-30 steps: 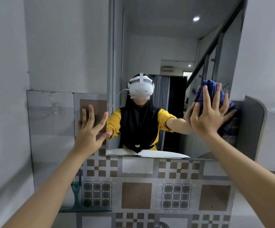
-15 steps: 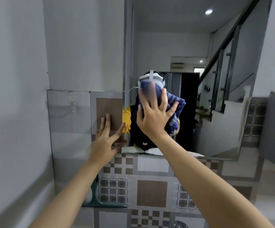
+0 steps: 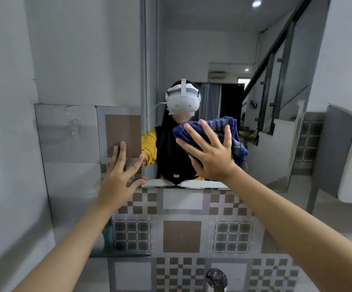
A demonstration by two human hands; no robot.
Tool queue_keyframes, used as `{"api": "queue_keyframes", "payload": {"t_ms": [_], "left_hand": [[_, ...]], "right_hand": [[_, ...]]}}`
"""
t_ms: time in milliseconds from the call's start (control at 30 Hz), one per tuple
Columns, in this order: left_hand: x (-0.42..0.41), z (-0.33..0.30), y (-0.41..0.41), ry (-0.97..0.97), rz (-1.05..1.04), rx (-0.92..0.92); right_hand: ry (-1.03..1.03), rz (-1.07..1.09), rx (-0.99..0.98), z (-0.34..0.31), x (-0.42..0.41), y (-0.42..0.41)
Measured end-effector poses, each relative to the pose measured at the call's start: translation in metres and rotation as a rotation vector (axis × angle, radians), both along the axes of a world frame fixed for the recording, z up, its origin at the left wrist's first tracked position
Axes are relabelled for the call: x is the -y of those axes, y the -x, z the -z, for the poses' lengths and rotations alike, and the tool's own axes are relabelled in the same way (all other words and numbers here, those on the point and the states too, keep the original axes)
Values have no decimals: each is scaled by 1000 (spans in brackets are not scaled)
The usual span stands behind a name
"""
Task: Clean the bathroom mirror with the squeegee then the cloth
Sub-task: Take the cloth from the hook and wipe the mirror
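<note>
The right hand (image 3: 211, 157) presses the blue cloth (image 3: 230, 131) flat against the mirror (image 3: 223, 49), cloth under its spread, straight fingers (image 3: 194, 134); the left hand (image 3: 118, 178) rests splayed on the tiled wall (image 3: 181, 234).

One view only: head-worn wide-angle cam, facing fwd and slightly down, close to a wall mirror (image 3: 223, 49). Both arms reach up from the bottom edge; hands sit mid-frame. Mirror, just beyond the hands, reflects the headset (image 3: 182, 101) back, w/ edges bowed.
</note>
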State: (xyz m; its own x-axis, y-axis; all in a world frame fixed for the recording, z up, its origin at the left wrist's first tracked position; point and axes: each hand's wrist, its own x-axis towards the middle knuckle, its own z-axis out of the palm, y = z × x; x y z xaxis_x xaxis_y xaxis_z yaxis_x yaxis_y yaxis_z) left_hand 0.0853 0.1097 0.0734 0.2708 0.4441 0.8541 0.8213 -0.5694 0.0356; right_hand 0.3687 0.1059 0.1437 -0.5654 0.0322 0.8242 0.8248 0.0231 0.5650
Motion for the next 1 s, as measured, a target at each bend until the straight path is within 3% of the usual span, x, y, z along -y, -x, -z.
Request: {"api": "queue_keyframes", "payload": {"t_ms": [233, 433, 667, 1000], "left_hand": [[-3, 1, 0, -33, -35, -34], [0, -1, -2, -9, -67, -46], [4, -5, 1, 28, -93, -47], [8, -12, 18, 152, -108, -181]], "right_hand": [[-32, 75, -166, -1, 12, -98], [68, 102, -659, 34, 16, -130], [110, 119, -1115, 80, 20, -77], [-4, -51, -1208, 88, -11, 51]]}}
